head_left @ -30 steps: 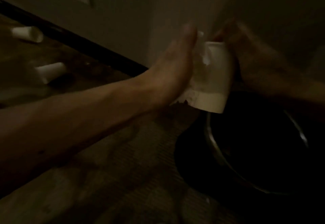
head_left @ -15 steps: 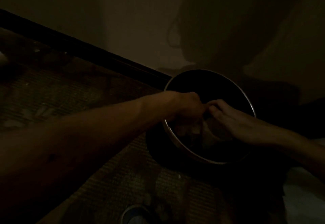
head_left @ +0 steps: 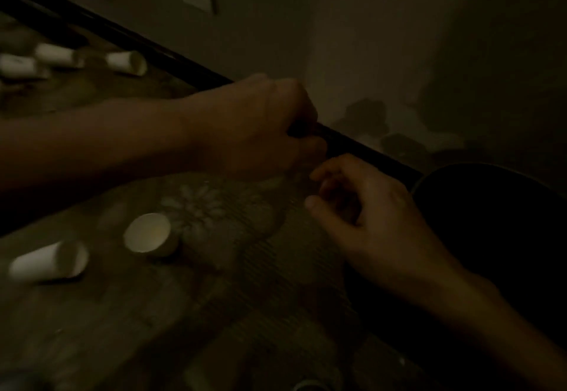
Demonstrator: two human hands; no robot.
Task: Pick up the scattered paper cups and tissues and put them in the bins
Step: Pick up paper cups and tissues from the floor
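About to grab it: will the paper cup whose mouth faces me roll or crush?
The paper cup lies on its side, so a nudge would probably roll it. It looks empty and thin-walled: likely light and easily crushed.

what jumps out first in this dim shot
Two bare hands nearly meet mid-frame, left hand above right hand, fingers curled. Pale near cups lie at lower left on the mat, far cups at upper left. A dark bin sits at right.

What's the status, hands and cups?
Left hand curled, contents unclear; right hand loose, empty. Nearest paper cup on its side on the patterned surface, others beyond. Bin at right, unobstructed.
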